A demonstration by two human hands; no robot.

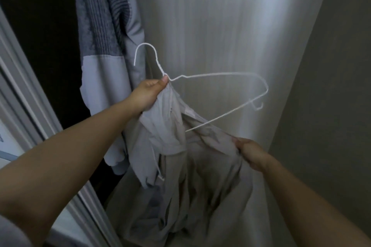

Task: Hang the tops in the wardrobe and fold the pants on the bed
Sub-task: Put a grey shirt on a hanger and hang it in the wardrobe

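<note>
A white wire hanger (220,75) is held up in front of the wardrobe door, hook pointing up and left. My left hand (147,94) grips its neck together with a fold of a pale beige top (180,176). The top hangs crumpled below the hanger; the hanger's left arm is tucked inside the cloth, its right arm is bare. My right hand (251,153) pinches the top's edge lower right, pulling the fabric sideways.
A grey and white patterned garment (106,46) hangs in the dark wardrobe opening at the left. The pale wood-grain wardrobe door (220,16) fills the middle. A wall (331,86) stands at the right, a white frame (26,78) at the left.
</note>
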